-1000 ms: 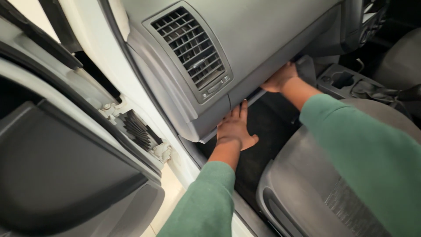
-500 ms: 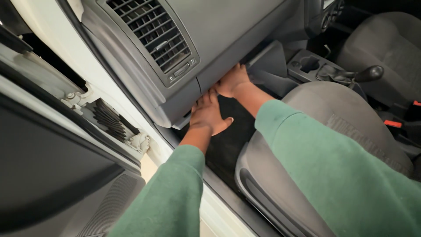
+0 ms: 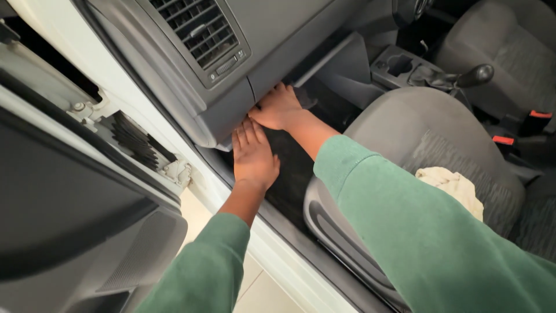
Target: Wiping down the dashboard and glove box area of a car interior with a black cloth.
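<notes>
Below, both hands work the lower edge of the grey dashboard panel (image 3: 231, 116) beside the open door: left hand (image 3: 253, 155) flat, fingers spread, holding nothing; right hand (image 3: 278, 108) curled under the edge, its grip hidden; push evenly, palms square

No packages, labels, signs or screens show anywhere in this view of the car's front cabin. Around the grey passenger seat (image 3: 440, 145), taken as the landmark, every surface is plain: nothing printed, boxed or lit lies on it, ahead of it or to either side of it.
</notes>
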